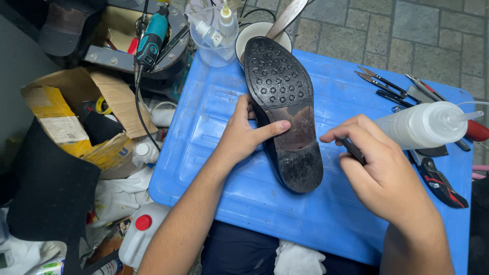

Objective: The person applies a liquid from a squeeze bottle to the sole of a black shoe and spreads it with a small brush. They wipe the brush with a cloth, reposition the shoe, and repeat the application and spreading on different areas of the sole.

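The right hand (387, 178) has its fingers (351, 130) pinched together on a thin dark tool (354, 150), just right of the black shoe (285, 112). That shoe lies sole-up on the blue plastic worktop (316, 214), and the left hand (242, 135) clamps its waist, thumb across the worn sole. Beyond the right fingers lie a white squeeze bottle (420, 125) and scissors (382, 84); past the shoe's toe stands a white cup (249, 33).
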